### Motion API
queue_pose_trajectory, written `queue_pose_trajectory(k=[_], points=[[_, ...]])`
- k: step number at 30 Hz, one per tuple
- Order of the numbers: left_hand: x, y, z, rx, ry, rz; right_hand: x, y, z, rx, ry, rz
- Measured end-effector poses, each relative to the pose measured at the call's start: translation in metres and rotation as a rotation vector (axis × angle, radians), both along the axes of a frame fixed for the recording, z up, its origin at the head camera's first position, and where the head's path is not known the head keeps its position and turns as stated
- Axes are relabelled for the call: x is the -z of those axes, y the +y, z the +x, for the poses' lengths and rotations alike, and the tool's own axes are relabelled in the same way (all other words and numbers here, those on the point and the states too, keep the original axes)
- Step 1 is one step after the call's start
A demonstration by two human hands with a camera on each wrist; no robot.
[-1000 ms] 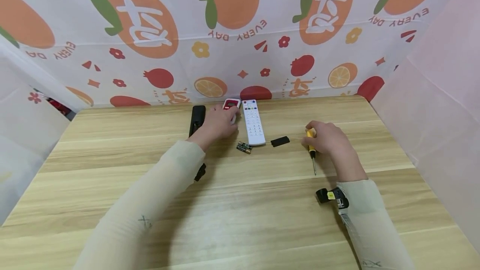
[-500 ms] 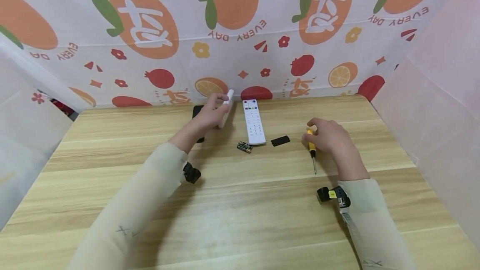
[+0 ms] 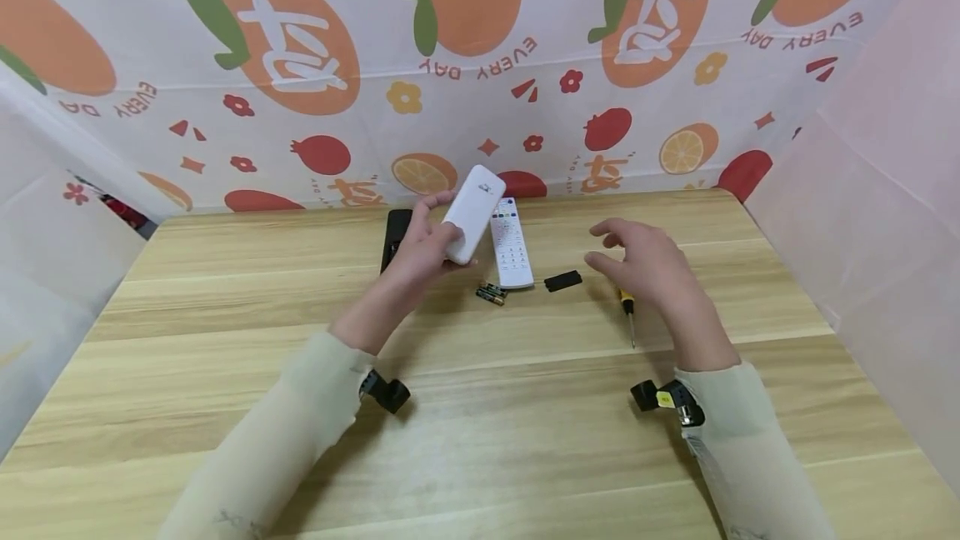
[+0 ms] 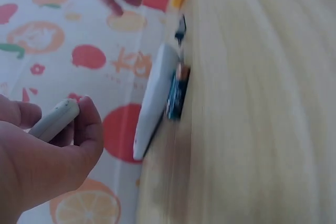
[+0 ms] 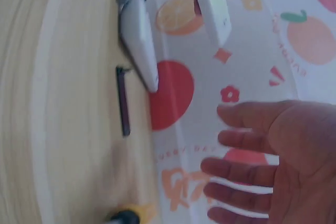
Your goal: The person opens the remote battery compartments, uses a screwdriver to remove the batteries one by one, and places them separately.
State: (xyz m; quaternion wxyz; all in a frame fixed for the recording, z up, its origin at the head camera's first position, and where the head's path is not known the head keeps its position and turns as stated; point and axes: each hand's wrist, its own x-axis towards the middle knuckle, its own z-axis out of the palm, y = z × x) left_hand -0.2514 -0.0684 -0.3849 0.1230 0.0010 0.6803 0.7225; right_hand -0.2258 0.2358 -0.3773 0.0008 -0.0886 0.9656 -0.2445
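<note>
In the head view my left hand (image 3: 423,261) grips a white handheld device (image 3: 476,213), thumb on its plain back, raised above the tabletop. Its front is hidden now; the earlier view shows it red with a small display. My right hand (image 3: 648,265) hovers over a yellow-handled screwdriver (image 3: 627,303), partly covering it. In the right wrist view that right hand (image 5: 257,166) has its fingers spread and holds nothing. A white remote control (image 3: 513,252) lies just right of the device, with a pair of batteries (image 3: 491,295) at its near end.
Right of the white remote lies a small black cover (image 3: 562,281). A long black object (image 3: 393,236) lies behind my left hand, partly hidden. A fruit-patterned cloth (image 3: 555,132) hangs at the back edge of the wooden table (image 3: 480,440).
My left hand has picked up the white device from the table, tilted it and turned its back toward the head camera. My right hand has lifted off the screwdriver.
</note>
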Motion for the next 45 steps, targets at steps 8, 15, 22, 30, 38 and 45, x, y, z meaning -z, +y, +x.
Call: queue_pose_trajectory(k=[8, 15, 22, 30, 38, 45], points=[[-0.003, 0.018, 0.020, 0.063, 0.015, 0.065, -0.011, -0.026, 0.011, -0.175, -0.019, -0.268], [-0.008, 0.031, 0.045, 0.121, 0.166, 0.141, -0.013, -0.049, 0.025, -0.266, -0.154, -0.495], [-0.015, 0.039, 0.067, 0.178, 0.168, 0.125, -0.007, -0.059, 0.027, -0.305, -0.179, -0.618], [-0.011, 0.034, 0.070, 0.335, 0.242, 0.079, 0.000, -0.061, 0.021, -0.234, -0.174, -0.757], [-0.013, 0.016, 0.068, 0.551, 0.388, -0.306, -0.005, -0.055, 0.021, -0.153, -0.139, -0.880], [-0.032, 0.004, 0.071, 0.447, 0.709, -0.633, -0.009, -0.052, 0.022, -0.104, -0.103, -0.807]])
